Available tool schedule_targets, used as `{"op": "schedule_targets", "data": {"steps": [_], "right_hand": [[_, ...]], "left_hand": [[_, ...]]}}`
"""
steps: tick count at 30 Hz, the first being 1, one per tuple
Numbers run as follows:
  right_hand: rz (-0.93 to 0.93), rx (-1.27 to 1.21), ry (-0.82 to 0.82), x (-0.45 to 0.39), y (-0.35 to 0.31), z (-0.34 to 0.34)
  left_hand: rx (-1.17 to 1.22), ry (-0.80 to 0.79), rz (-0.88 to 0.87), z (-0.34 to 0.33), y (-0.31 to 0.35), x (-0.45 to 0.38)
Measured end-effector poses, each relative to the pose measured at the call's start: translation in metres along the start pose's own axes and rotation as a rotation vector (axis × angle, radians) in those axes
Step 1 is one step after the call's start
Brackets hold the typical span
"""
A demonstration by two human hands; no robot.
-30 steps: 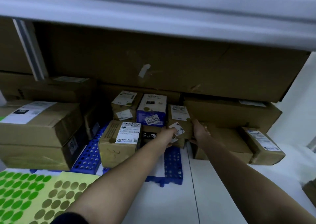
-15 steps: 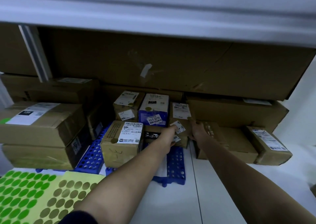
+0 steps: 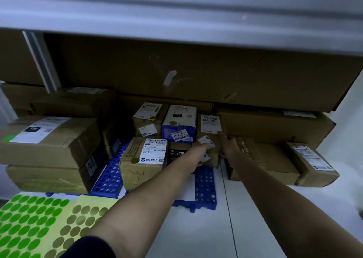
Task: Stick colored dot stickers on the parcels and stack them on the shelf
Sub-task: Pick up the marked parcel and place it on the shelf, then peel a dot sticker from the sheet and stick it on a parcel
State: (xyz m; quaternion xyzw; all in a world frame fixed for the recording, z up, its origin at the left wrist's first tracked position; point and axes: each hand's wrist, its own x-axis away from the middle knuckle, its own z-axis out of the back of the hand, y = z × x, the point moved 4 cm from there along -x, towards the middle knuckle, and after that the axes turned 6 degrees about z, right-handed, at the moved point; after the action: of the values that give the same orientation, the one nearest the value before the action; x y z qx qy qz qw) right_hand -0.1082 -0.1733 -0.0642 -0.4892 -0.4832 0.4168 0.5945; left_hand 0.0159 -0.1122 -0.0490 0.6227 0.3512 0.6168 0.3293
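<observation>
Both my hands reach deep under the shelf to a small brown parcel [image 3: 210,128] with a white label on top. My left hand [image 3: 199,151] grips its front left side, and my right hand [image 3: 228,147] holds its right side with a finger up at the label's corner. The parcel stands on another small box [image 3: 177,153], beside a blue-and-white parcel [image 3: 179,124] with a gold dot. A brown parcel [image 3: 143,159] with a gold dot sits in front on the blue perforated mat [image 3: 206,187]. Green dot sticker sheet [image 3: 25,224] and gold dot sticker sheet [image 3: 78,222] lie at lower left.
Large cardboard boxes [image 3: 49,137] are stacked on the left, long flat cartons [image 3: 275,126] on the right with a labelled box [image 3: 312,163] in front. A big carton [image 3: 196,71] spans the back under the white shelf board [image 3: 176,12]. The white floor panel [image 3: 225,228] lies between my arms.
My hands have pushed the small parcel a little further back and up against the stack. The camera has shifted slightly to the left and lower.
</observation>
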Motion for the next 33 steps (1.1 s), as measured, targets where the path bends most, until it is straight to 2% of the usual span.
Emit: {"op": "schedule_targets", "data": {"steps": [5, 10, 14, 20, 26, 33], "right_hand": [[0.002, 0.006, -0.007, 0.012, -0.010, 0.003], [0.140, 0.200, 0.169, 0.029, -0.015, 0.021], [0.224, 0.270, 0.293, 0.045, -0.015, 0.028], [0.218, 0.249, 0.391, 0.068, -0.010, 0.026], [0.220, 0.111, 0.381, 0.095, -0.011, 0.038], [0.200, 0.267, 0.386, 0.104, -0.004, 0.097]], "left_hand": [[-0.149, 0.017, -0.016, 0.012, 0.011, 0.006], [-0.270, 0.039, -0.011, 0.017, 0.016, 0.013], [-0.311, 0.058, -0.087, 0.026, 0.015, 0.008], [-0.243, 0.120, -0.095, 0.042, 0.014, 0.012], [-0.236, 0.024, -0.162, 0.014, 0.012, 0.025], [-0.274, -0.110, -0.183, -0.054, -0.006, 0.046]]}}
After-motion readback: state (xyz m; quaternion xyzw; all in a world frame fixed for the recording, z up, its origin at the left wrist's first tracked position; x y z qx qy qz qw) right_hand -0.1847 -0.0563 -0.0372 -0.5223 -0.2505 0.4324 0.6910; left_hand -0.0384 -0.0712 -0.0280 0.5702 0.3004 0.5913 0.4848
